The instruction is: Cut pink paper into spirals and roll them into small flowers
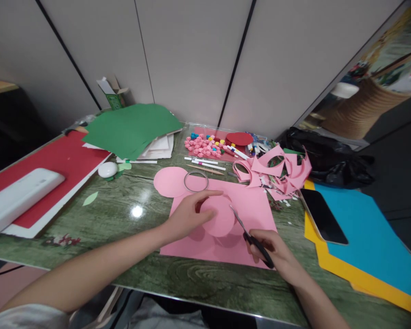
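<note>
My left hand (195,208) grips a round piece of pink paper (219,224) by its left side, above a larger pink sheet (192,244). In my right hand (269,249) are black-handled scissors (248,235), their tips at the upper right edge of the round piece. A thin strip of paper curls along that edge. Another pink paper circle (169,182) lies at the sheet's upper left corner. Partly over it rests a thin grey ring (196,181).
Pink offcuts (281,171) pile up at the back right, near a phone (324,214) on blue and yellow sheets. Behind lie white pens (205,162) and small pink pieces (205,145). Green paper (133,128) and a red sheet (75,183) with a white device (23,194) occupy the left.
</note>
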`<state>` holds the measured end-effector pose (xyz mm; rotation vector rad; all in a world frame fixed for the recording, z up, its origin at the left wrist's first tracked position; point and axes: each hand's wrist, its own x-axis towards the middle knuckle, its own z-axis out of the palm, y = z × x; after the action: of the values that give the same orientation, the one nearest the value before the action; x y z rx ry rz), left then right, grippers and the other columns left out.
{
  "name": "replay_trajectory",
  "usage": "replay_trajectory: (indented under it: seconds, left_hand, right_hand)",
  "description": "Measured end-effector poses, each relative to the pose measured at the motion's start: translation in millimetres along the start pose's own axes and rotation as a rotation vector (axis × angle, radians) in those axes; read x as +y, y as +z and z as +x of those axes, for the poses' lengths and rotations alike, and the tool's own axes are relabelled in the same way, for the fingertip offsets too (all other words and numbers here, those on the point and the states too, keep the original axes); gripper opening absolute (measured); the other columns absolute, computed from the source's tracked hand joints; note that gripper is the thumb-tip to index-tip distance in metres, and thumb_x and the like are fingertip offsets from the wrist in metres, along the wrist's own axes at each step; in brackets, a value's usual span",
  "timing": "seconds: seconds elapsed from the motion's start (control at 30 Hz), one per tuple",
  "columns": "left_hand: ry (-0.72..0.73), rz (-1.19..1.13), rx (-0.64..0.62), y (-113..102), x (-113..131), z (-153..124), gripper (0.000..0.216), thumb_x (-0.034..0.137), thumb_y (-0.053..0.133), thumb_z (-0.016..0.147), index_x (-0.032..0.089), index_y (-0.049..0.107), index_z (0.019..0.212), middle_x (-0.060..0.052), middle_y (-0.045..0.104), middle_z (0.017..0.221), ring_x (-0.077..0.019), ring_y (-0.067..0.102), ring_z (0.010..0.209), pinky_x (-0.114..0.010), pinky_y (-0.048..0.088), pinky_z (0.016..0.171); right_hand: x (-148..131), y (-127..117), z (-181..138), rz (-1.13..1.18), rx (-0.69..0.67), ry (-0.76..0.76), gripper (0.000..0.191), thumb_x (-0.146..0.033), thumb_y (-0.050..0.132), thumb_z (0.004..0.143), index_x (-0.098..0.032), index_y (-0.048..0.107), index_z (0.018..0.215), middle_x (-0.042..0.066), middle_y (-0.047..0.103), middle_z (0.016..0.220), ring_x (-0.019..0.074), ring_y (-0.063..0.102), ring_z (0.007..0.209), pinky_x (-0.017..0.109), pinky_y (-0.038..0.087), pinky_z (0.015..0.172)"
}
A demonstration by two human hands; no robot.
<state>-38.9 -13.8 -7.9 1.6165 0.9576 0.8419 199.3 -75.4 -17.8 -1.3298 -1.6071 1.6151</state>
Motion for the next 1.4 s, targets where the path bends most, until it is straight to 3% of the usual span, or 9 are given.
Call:
replay_trajectory:
  seconds: [0.23, 0.4, 0.6, 0.73, 0.83, 0.97, 1.07, 1.2, 1.4]
  left_hand:
    - [-0.027, -0.002, 0.038, -0.4, 0.1, 1.4, 0.042, 0.012, 0.054, 0.074, 0.022, 0.056, 0.115, -0.004, 0.059, 0.119, -0.0207, 0.052, 0.106, -0.035, 0.039, 0.09]
    - [-0.04, -0.026, 0.061, 1.0, -3.1, 1.6, 0.039, 0.019, 0.056, 0.077, 0.023, 0.056, 0.115, -0.004, 0.06, 0.108, -0.0179, 0.053, 0.093, -0.03, 0.042, 0.08]
    - [-0.098, -0.139, 0.041, 5.0, -6.9, 0.6, 0.063, 0.024, 0.064, 0.072, 0.027, 0.041, 0.13, -0.004, 0.055, 0.095, -0.0123, 0.047, 0.073, -0.023, 0.04, 0.061]
    - [-0.091, -0.168, 0.046, 5.2, -7.1, 0.4, 0.056, 0.023, 0.062, 0.075, 0.027, 0.043, 0.128, 0.003, 0.041, 0.069, -0.0084, 0.036, 0.06, -0.019, 0.032, 0.052]
    - [-0.08, -0.173, 0.049, 4.8, -7.4, 0.6, 0.052, 0.024, 0.061, 0.076, 0.026, 0.047, 0.126, 0.005, 0.029, 0.063, -0.0081, 0.03, 0.057, -0.019, 0.026, 0.049]
    - [-0.054, -0.12, 0.04, 4.3, -7.6, 0.5, 0.05, 0.025, 0.062, 0.075, 0.027, 0.049, 0.124, 0.004, 0.036, 0.067, -0.0087, 0.033, 0.059, -0.02, 0.028, 0.051]
    - [-0.026, -0.085, 0.004, 3.9, -7.3, 0.0, 0.049, 0.021, 0.06, 0.075, 0.027, 0.05, 0.122, -0.001, 0.054, 0.088, -0.0112, 0.044, 0.07, -0.023, 0.038, 0.061]
    - [-0.016, -0.068, -0.021, 3.2, -6.3, -0.3, 0.049, 0.017, 0.057, 0.075, 0.028, 0.05, 0.123, -0.004, 0.056, 0.111, -0.0136, 0.05, 0.081, -0.026, 0.042, 0.069]
    - [-0.026, 0.012, 0.03, 2.0, -1.6, -0.9, 0.053, 0.018, 0.058, 0.074, 0.027, 0.048, 0.125, -0.003, 0.058, 0.1, -0.0135, 0.048, 0.074, -0.027, 0.041, 0.067]
  right_hand:
    - [-2.7, 0.0, 0.7, -0.02, 0.004, 0.004, 0.032, -0.041, 0.056, 0.079, -0.015, 0.049, 0.062, -0.003, 0.046, 0.054, 0.0088, 0.042, 0.051, 0.021, 0.03, 0.048]
    - [-1.5, -0.5, 0.5, -0.034, 0.024, 0.014, 0.031, -0.039, 0.057, 0.079, -0.015, 0.049, 0.061, -0.003, 0.047, 0.054, 0.0085, 0.041, 0.05, 0.021, 0.03, 0.048]
    - [1.9, -2.7, -0.4, -0.026, 0.087, 0.001, 0.028, -0.038, 0.057, 0.078, -0.015, 0.05, 0.062, -0.002, 0.048, 0.054, 0.0094, 0.043, 0.051, 0.022, 0.031, 0.05]
    - [1.0, -1.7, -0.3, -0.021, 0.082, 0.006, 0.029, -0.039, 0.057, 0.077, -0.016, 0.049, 0.062, -0.002, 0.048, 0.054, 0.0094, 0.043, 0.051, 0.022, 0.031, 0.05]
    - [-0.9, 0.0, 0.2, -0.015, 0.084, -0.006, 0.031, -0.042, 0.057, 0.076, -0.016, 0.048, 0.062, -0.002, 0.047, 0.055, 0.0099, 0.043, 0.052, 0.022, 0.032, 0.05]
    - [-2.8, 0.8, 0.0, -0.015, 0.079, -0.012, 0.033, -0.046, 0.056, 0.076, -0.016, 0.049, 0.064, -0.002, 0.047, 0.057, 0.0104, 0.044, 0.054, 0.022, 0.033, 0.051]
    - [-3.5, 0.8, -0.4, -0.026, 0.077, 0.016, 0.034, -0.046, 0.056, 0.076, -0.015, 0.049, 0.064, -0.001, 0.048, 0.057, 0.0105, 0.044, 0.054, 0.022, 0.032, 0.051]
    - [-4.1, 1.2, -0.3, -0.031, 0.08, 0.026, 0.034, -0.047, 0.056, 0.076, -0.016, 0.048, 0.064, -0.001, 0.048, 0.057, 0.0106, 0.043, 0.055, 0.022, 0.032, 0.051]
    - [-3.0, 0.3, 0.2, -0.044, 0.069, 0.033, 0.034, -0.046, 0.057, 0.076, -0.017, 0.047, 0.063, -0.001, 0.049, 0.057, 0.0113, 0.043, 0.055, 0.023, 0.032, 0.052]
